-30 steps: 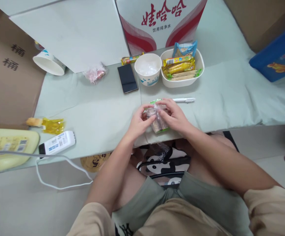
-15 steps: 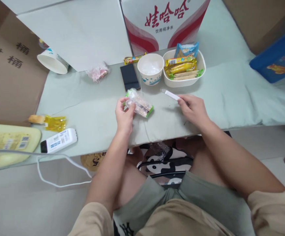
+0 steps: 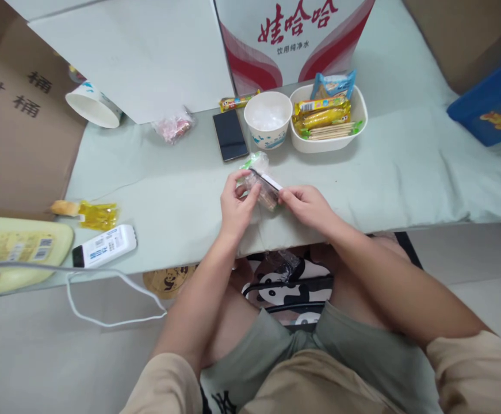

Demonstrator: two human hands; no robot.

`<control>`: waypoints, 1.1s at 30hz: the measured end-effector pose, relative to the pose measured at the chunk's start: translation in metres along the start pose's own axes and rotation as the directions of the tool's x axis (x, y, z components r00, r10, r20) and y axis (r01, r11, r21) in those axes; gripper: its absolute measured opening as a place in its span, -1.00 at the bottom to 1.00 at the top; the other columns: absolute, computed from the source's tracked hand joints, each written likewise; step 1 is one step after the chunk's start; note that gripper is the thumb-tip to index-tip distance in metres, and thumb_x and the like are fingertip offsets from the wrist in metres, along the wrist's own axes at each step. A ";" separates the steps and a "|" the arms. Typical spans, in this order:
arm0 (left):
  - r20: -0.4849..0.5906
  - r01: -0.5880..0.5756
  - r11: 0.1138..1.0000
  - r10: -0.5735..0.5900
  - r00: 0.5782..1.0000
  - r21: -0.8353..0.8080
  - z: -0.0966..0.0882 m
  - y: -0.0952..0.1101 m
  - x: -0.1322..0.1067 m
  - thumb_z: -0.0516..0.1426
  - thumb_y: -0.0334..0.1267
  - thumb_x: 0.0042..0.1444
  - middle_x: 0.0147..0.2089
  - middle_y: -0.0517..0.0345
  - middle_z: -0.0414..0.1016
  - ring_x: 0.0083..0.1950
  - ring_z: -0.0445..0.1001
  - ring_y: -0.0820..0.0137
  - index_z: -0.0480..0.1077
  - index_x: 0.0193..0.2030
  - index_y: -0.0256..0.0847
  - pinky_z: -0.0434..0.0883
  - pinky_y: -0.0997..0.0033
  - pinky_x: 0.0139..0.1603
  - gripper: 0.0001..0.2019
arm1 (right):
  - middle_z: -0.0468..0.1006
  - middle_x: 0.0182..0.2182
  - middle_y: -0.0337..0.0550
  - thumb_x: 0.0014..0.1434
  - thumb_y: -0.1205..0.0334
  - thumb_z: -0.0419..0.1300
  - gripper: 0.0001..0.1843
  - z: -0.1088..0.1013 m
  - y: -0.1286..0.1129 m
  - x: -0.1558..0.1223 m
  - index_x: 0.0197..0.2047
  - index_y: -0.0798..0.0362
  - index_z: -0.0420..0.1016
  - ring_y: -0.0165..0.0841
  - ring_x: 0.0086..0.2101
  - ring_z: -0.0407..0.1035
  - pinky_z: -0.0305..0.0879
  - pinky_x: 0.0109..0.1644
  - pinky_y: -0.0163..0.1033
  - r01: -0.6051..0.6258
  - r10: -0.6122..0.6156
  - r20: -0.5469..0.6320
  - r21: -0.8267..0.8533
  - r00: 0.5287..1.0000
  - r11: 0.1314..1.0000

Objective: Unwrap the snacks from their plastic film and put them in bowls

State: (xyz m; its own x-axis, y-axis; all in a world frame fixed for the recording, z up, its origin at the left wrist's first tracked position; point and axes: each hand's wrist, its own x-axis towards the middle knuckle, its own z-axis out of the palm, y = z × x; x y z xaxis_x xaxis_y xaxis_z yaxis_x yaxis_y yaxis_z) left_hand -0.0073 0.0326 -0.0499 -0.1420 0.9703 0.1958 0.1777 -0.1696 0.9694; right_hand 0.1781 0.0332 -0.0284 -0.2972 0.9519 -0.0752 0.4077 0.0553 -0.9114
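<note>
My left hand (image 3: 237, 202) is closed on a clear plastic packet (image 3: 267, 199) with green at its end and thin pale sticks inside. In my right hand (image 3: 309, 207) is a slim white-handled tool (image 3: 271, 182), pinched near one end and lying slantwise over the packet. Its dark far part reaches the fingers of my left hand; whether it cuts the wrapper I cannot tell. Just beyond stand a paper cup (image 3: 268, 138) with clear plastic in it and a white tub (image 3: 328, 144) of wrapped snacks and stick biscuits. Left of the cup lies a black phone (image 3: 231, 135).
A crumpled pink packet (image 3: 175, 127) and a tipped paper cup (image 3: 95, 107) lie at the back left. Nearer are a yellow wrapper (image 3: 98, 215), a white bottle-like item (image 3: 107, 246) and a cable (image 3: 116, 323). Boxes, one with red print (image 3: 295, 29), stand behind.
My right hand has moved left with the white-handled tool, from apart to over the packet. My left hand has shifted slightly right with the packet.
</note>
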 end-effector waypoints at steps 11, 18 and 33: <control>-0.272 0.148 0.956 -0.218 0.937 -0.254 -0.032 -0.014 0.019 0.40 0.09 -0.01 0.02 0.10 0.49 -0.08 0.59 0.35 0.29 0.00 0.02 0.57 0.40 -0.17 -0.46 | 0.42 -0.60 -0.14 0.24 -0.10 0.12 -0.58 -0.047 0.025 -0.004 -0.45 0.03 0.55 -0.30 -0.51 0.24 0.09 -0.40 -0.21 -0.125 0.041 -0.203 -0.422 0.978 0.898; 0.104 0.041 0.997 -0.034 0.994 -0.068 -0.012 0.001 -0.002 0.36 0.22 -0.01 0.20 0.02 0.43 0.01 0.60 0.25 0.26 0.16 0.05 0.56 0.31 -0.07 -0.33 | 0.60 0.07 0.04 0.27 0.05 0.09 -0.55 -0.048 0.035 -0.007 0.14 -0.05 0.56 0.01 0.05 0.45 0.35 0.19 0.15 0.083 -0.231 -0.335 -0.401 0.914 0.912; -0.239 0.221 0.975 -0.215 0.947 -0.001 -0.045 -0.004 0.025 0.29 -0.11 0.10 -0.54 0.33 0.31 -0.54 0.38 0.48 0.30 -0.31 -0.12 0.29 0.53 -0.50 -0.75 | 0.62 -0.21 -0.01 0.23 0.22 0.12 -0.83 -0.044 0.025 -0.008 -0.21 -0.01 0.54 -0.13 -0.20 0.49 0.40 -0.01 0.04 0.137 -0.202 -0.187 -0.309 0.961 0.941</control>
State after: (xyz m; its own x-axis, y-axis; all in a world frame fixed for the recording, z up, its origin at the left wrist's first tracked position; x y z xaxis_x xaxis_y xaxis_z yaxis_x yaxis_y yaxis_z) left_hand -0.0551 0.0503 -0.0422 -0.4057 0.9139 0.0124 0.1408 0.0491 0.9888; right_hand 0.2292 0.0400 -0.0329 -0.2064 0.9604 0.1872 0.6094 0.2758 -0.7434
